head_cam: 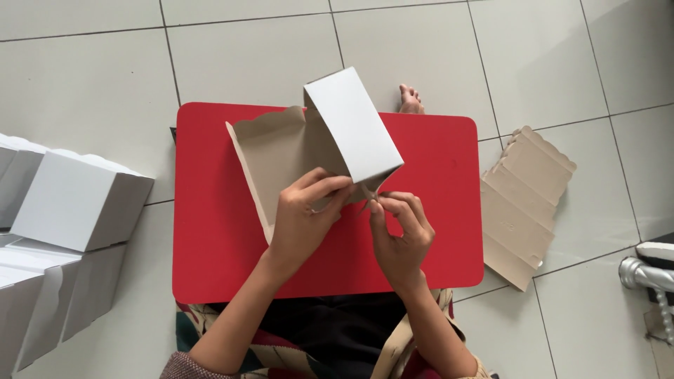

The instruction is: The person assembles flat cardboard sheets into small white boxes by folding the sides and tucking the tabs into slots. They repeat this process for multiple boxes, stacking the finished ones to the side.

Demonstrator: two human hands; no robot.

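In the middle of the frame, the left hand [303,219] grips the half-folded cardboard box [316,151] over the red board [210,231], fingers clamped on its edge; the right hand [400,235] pinches a small flap, fingertips together. The flap could tear or bend wrong if pulled too hard; done boxes [74,203] sit at the left, flat cardboard [523,203] at the right.

Head view, steeply down, near.

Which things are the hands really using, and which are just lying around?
In use:
- left hand and right hand, both gripping the half-folded cardboard box
- red board under the box

Lying about:
- flat unfolded cardboard on the tiled floor, right of the board
- finished white boxes stacked at the left
- silver object at the right edge
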